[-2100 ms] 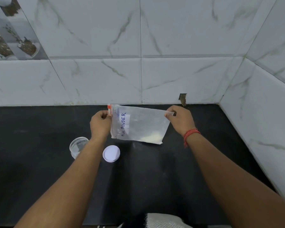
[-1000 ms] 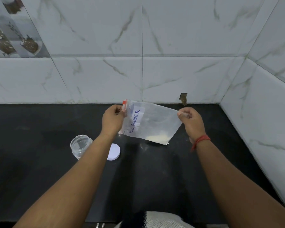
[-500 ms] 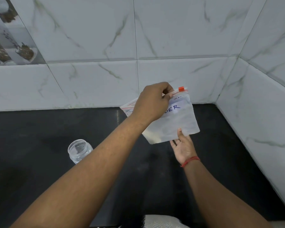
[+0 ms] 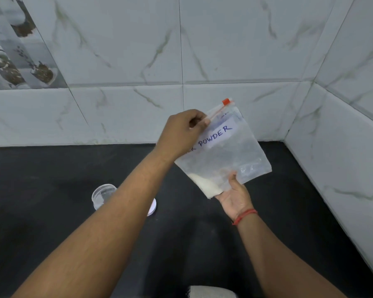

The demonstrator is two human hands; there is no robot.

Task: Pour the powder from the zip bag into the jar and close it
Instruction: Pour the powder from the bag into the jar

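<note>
Clear, thin plastic makes up the zip bag, held in the air over the far right of the counter, tilted, with its orange slider at the upper end of the zip edge. By the look of it the bag is light, limp and slick, so it will sag and fold wherever it is unsupported. A small heap of white powder sits in its low left corner, which is where the little weight lies. The left hand pinches the zip edge at the bag's upper left, fingers curled onto it. The right hand lies palm up under the bottom edge, fingers fairly straight, cradling it. Good holds seem to be the stiffer zip strip and the corner opposite the powder.

Down on the counter, left of the bag and partly behind the left forearm, stands the open clear jar, with its white lid just to its right.

Matte black stone forms the counter, set in a corner of white marbled tile walls.
</note>
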